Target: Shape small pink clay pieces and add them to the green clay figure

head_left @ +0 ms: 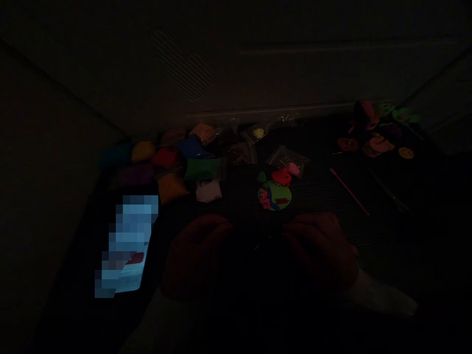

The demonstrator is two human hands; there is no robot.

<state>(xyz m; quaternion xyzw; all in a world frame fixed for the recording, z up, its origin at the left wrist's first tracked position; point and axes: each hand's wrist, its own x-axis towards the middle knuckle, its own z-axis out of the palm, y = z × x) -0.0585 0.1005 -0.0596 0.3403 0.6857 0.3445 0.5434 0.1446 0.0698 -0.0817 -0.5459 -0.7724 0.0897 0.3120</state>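
Observation:
In the dim light my left hand [199, 253] hovers over the dark table, its thumb and finger brought together in a pinch. Opposite it, my right hand [320, 248] is pinched too, fingertips pointing inward. Whatever either hand holds, if anything, is lost in the dark. Tiny light bits [257, 247] show between the hands. Just beyond them lies a round green clay piece [279, 191] with blue, pink and brown shapes on it. A red clay shape [281, 176] touches its upper edge, and a small dark green lump [261, 177] is beside it.
Several bags of coloured clay, including a green one [202, 169] and a white one [208, 191], lie at the left. A lit phone [134, 275] is near my left hand. A pink stick [349, 191] and finished clay figures [378, 145] lie at the right.

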